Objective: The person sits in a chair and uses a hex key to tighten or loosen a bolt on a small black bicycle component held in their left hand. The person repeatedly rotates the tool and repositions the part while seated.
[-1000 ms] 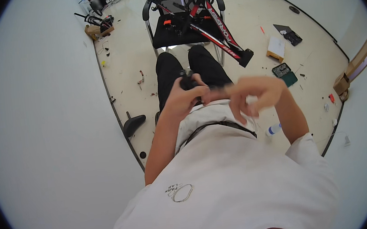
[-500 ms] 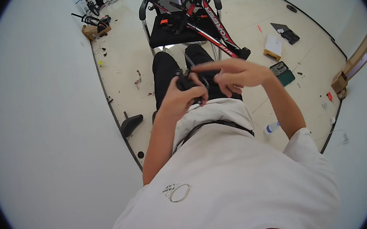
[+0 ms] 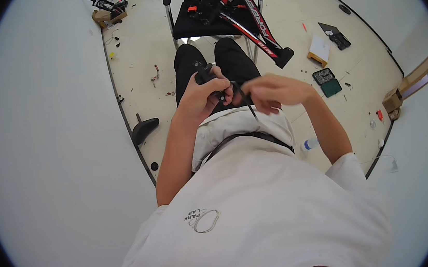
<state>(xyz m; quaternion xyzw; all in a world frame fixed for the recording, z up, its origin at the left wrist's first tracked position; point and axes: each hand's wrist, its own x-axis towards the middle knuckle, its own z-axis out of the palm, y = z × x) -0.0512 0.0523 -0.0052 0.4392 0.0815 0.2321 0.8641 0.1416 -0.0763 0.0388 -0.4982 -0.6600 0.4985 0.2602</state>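
Note:
Over my lap, my left hand (image 3: pixel 202 94) is closed around a small black bicycle part (image 3: pixel 203 73), whose exact kind I cannot make out. A thin dark L-shaped rod that looks like a hex key (image 3: pixel 251 107) sticks out from the part, its long arm slanting down toward my waist. Just right of the rod is my right hand (image 3: pixel 280 90). Its fingers are apart and loosely bent, with the foremost ones smeared by motion. No object shows in them, and whether a fingertip touches the rod cannot be seen.
Ahead, a black chair (image 3: pixel 197 23) carries a red and black bicycle frame (image 3: pixel 250 30). On the floor at right lie an open green case (image 3: pixel 331 88), a black tool case (image 3: pixel 340 41) and a water bottle (image 3: pixel 309 144). A saddle (image 3: pixel 146 130) lies by the left wall.
The rod has swung from pointing away from me to pointing toward my waist. My right hand's outstretched index finger has come down and nearer. My left hand still grips the black part.

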